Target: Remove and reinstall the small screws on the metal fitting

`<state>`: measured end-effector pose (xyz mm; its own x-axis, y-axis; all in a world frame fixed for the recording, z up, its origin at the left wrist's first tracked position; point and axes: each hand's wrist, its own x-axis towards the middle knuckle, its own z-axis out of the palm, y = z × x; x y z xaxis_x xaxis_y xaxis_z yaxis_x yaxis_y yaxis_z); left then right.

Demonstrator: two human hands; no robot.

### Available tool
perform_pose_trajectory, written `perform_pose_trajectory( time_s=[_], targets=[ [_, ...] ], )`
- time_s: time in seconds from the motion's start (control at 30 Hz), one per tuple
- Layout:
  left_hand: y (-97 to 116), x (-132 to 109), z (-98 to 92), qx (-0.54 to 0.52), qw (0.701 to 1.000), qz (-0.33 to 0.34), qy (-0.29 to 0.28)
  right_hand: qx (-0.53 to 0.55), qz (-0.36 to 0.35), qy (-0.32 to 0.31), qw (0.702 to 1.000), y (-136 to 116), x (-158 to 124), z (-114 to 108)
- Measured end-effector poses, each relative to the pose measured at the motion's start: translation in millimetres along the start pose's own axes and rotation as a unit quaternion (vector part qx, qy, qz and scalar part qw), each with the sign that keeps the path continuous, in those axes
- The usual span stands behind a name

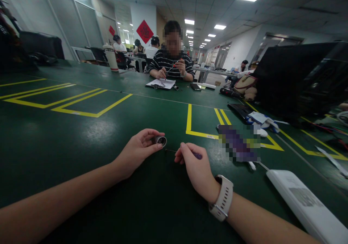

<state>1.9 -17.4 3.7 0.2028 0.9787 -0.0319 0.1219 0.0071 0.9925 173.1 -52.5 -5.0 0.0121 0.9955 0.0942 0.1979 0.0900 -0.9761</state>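
My left hand rests on the green table and pinches a small metal cylinder between thumb and fingers, its open end facing right. Close beside it my right hand, with a white watch on the wrist, is closed round a thin tool with a purple handle. The tool's slim dark shaft points left toward the cylinder, just below it.
A white flat device with a cable lies at the right. A blurred patch, white cloths and a black case sit further right. Across the table a person in a striped shirt works over a paper sheet. Yellow lines mark the table.
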Motion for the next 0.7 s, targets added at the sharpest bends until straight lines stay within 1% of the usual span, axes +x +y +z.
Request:
perform_pose_trajectory(
  time_s=[0.1,0.23,0.33,0.4,0.5,0.6,0.7],
  targets=[
    [-0.1,1.0,-0.9,0.008,1.0,0.002,0.011,-0.057,0.006,-0.004,0.998,-6.5,3.5,-5.6],
    [0.8,2.1,-0.8,0.001,1.0,-0.009,0.021,-0.114,0.021,-0.035,0.993,-14.1,11.1,-15.2],
    [1.3,3.6,-0.7,-0.012,0.999,-0.013,0.036,-0.131,0.02,-0.027,0.991,-15.0,12.9,-16.6],
    [1.5,4.8,-1.0,-0.024,0.998,-0.016,0.047,-0.119,0.012,-0.015,0.993,-12.4,11.4,-14.2],
    [2.7,5.4,-1.9,-0.038,0.998,-0.032,0.048,-0.069,-0.009,-0.001,0.998,-5.9,7.4,-9.5],
    [4.7,4.4,-2.5,-0.045,0.997,-0.041,0.051,-0.018,-0.031,-0.013,0.999,-0.1,3.9,-8.1],
    [4.7,3.4,-2.9,-0.055,0.996,-0.033,0.057,0.02,-0.081,-0.013,0.996,2.3,0.8,-9.9]
  ],
)
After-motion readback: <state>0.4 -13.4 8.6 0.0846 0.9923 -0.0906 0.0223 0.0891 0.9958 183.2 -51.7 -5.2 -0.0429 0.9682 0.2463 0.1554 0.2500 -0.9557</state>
